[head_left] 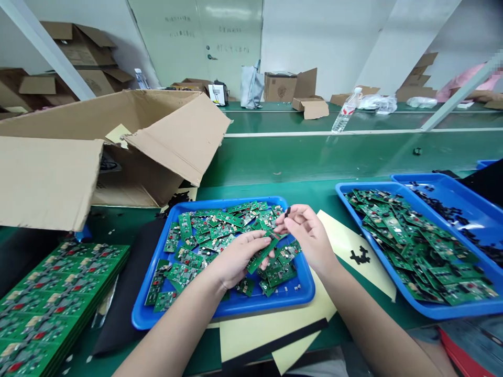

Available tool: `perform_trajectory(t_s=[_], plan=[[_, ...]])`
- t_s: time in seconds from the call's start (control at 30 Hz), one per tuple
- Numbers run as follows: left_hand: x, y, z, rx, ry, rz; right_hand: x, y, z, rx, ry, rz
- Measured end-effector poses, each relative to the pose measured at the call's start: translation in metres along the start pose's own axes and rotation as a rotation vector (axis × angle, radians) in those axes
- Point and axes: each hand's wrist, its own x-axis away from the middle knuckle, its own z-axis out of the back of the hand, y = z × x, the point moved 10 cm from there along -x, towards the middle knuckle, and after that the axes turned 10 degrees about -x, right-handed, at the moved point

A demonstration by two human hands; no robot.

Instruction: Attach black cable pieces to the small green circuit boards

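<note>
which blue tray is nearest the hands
The blue tray directly behind the left hand and right hand in view; the other board-filled tray and the tray of black pieces sit farther right.

no words, brands or numbers legible. door (241, 73): handwriting (233, 49) in two groups, two lines each, too faint to read. bottle (340, 124): red-and-white label (348, 109), wording unreadable. small carton (271, 84): dark printed emblem (281, 91), not resolved. big carton (47, 180): dark print (110, 163) inside, partly hidden, unreadable.
</note>
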Motion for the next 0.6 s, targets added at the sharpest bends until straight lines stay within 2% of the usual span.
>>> perform_trajectory(t_s=[0.13,0.43,0.6], plan=[[-0.001,-0.001,-0.002,0.039,0.012,0.012,-0.005,-0.004,0.007,0.062,0.039,0.037],[-0.003,0.002,0.005,0.103,0.067,-0.064,0.0,0.0,0.002,0.331,-0.031,0.065],[-0.003,0.001,0.007,0.135,0.094,-0.064,0.002,-0.007,0.001,0.443,-0.03,0.149]])
